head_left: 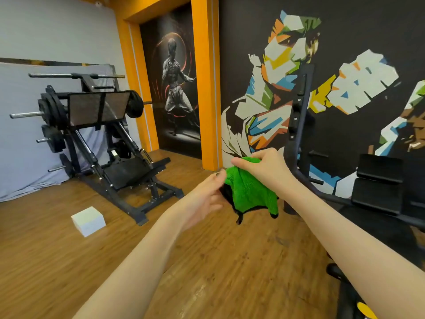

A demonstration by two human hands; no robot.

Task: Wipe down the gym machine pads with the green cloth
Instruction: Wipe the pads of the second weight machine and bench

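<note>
While my right hand (264, 169) holds a grasping grip on the bunched top of the green cloth (250, 192), my left hand (207, 196) touches its edge, fingers loosely released. It hangs above the wooden floor (207, 261), near black machine pads (379, 183).

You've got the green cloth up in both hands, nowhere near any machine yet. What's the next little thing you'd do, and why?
Probably carry the green cloth right and down to the black pads of the nearest machine. The right hand grips the cloth bunched in mid-air, the left hand touches its edge, and it rests on no pad yet. Those pads look closer than the leg press.
</note>
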